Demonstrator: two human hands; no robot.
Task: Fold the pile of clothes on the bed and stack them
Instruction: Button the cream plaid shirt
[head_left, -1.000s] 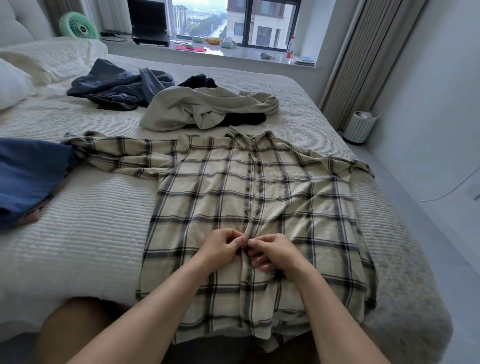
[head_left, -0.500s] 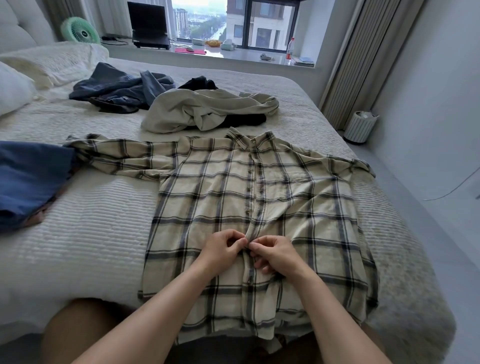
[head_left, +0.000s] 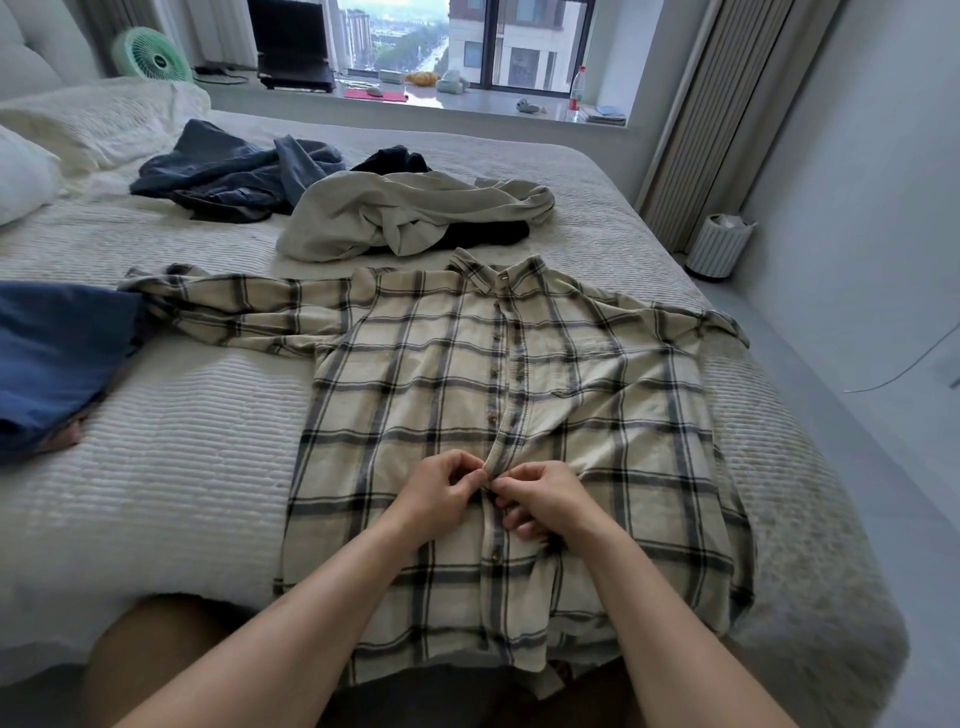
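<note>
The bed (head_left: 171, 467) carries everything; the shirt (head_left: 415, 395), plaid and laid front-up with its collar away from the person, is the landmark and the garment in hand. Its hem hangs over the bed's near edge, and one sleeve stretches out to its left. Both hands work at its button strip, about two-thirds of the way down from the collar: the left hand (head_left: 439, 496) and the right hand (head_left: 545, 501) each pinch the strip's edges between thumb and fingertips, nearly touching. This looks like fastening a button before folding. To do it well, keep the two front panels aligned and flat so the plaid lines meet.

Beyond the collar lie a cream garment (head_left: 410, 218) and dark clothes (head_left: 234, 174), unfolded. Left of the sleeve sits a blue garment (head_left: 57, 358), touching the cuff; it may crowd that sleeve's fold.
</note>
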